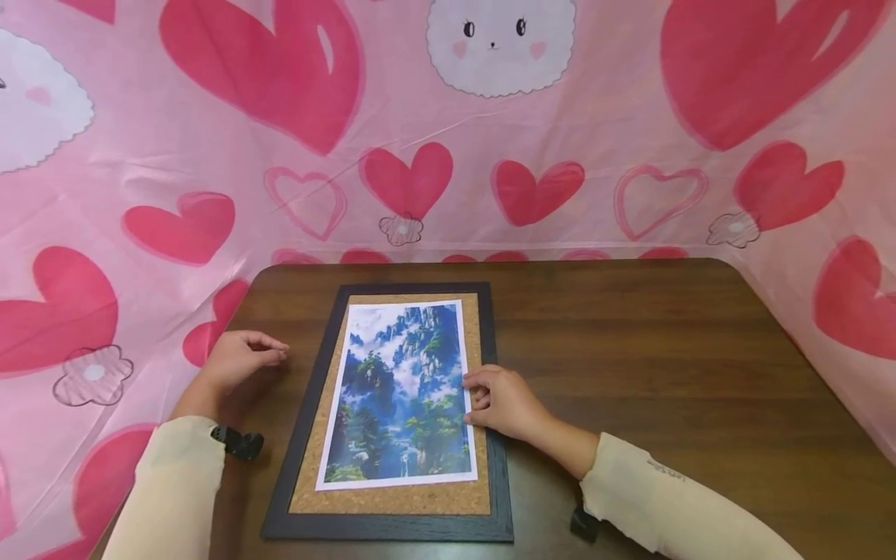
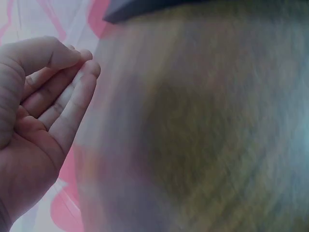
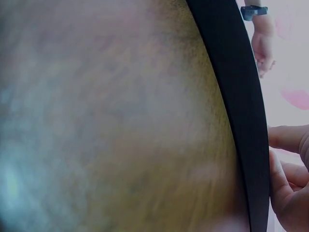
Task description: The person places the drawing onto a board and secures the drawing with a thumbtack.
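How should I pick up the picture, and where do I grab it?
Probably pinch the picture by its right edge, coming from the right. It looks thin and lies flat on the cork, so an edge gives fingers their best hold, and the right hand is at that edge.

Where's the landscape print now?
Head view, left of centre: the print is over the corkboard, inside the black frame, the right hand at the print's right edge.

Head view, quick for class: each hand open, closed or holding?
Left hand: open, nothing visibly held.
Right hand: at the right edge of the print; grip cannot be told.
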The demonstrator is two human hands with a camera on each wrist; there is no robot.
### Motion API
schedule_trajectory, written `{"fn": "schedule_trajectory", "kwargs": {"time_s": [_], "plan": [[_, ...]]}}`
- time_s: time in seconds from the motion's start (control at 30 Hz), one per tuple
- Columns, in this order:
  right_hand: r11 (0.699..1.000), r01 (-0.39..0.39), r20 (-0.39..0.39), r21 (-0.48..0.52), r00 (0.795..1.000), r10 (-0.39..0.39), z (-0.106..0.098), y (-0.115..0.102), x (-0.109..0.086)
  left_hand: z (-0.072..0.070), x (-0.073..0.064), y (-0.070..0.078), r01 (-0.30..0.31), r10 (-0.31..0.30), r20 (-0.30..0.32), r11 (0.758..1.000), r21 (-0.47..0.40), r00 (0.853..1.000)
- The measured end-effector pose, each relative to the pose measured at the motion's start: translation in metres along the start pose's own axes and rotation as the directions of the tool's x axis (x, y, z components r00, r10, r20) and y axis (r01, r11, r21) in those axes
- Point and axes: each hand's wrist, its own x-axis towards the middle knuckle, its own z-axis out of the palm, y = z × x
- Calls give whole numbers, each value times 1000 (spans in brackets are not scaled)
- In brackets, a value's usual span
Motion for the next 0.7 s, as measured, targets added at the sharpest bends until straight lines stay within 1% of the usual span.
{"fn": "schedule_trajectory", "kwargs": {"time_s": [0.07, 0.23, 0.4, 0.47, 0.6, 0.7], "plan": [[1000, -1, -1, 0, 1000, 1, 1, 0, 0, 1, 0, 5, -3, 3, 0, 1000, -12, 1000], [1000, 0, 0, -1, 1000, 0, 2, 1, 0, 5, 1, 16, 3, -4, -23, 1000, -30, 1000], [1000, 0, -2, -6, 1000, 0, 2, 0, 0, 9, 1, 26, -5, 4, -20, 999, -45, 1000], [1000, -3, -3, -10, 1000, 3, 1, 0, 0, 11, 0, 30, 0, -2, -23, 998, -68, 1000], [1000, 3, 2, -10, 1000, -3, 0, 0, 0, 16, 0, 40, 26, -33, -49, 991, -128, 998], [1000, 7, 3, 0, 1000, -7, 0, 0, 1, 21, 2, 47, 20, -31, -62, 984, -177, 998]]}}
